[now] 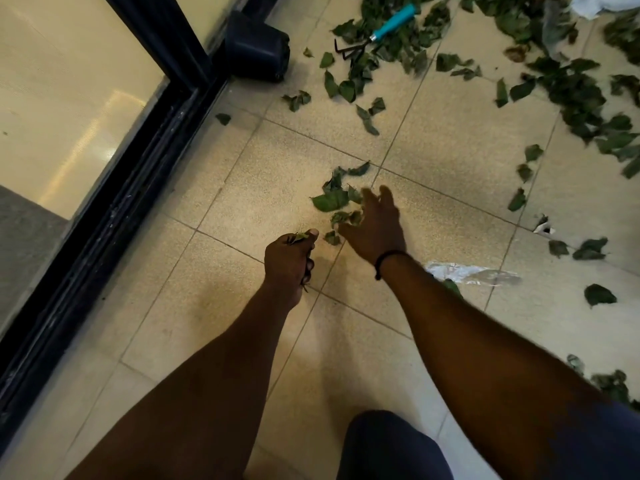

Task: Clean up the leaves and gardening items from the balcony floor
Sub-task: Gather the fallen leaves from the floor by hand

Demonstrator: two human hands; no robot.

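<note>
Fingers (pixel 372 199) of right hand (pixel 375 226) spread and loosely curved, reaching into small clump of leaves (pixel 334 199) just ahead and to the left, tips touching the nearest ones. Left hand (pixel 289 259) close beside, fisted around gathered leaf scraps (pixel 298 237), nothing free to grasp more. Clump's long run from near-left to far-right. Farther out: denser leaf litter (pixel 571 95), teal-handled hand rake (pixel 375 32), toppled black pot (pixel 258 48).

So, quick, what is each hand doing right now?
Left hand: fist gripping a bunch of green leaves.
Right hand: open, fingers spread, reaching into small pile of green leaves.
</note>
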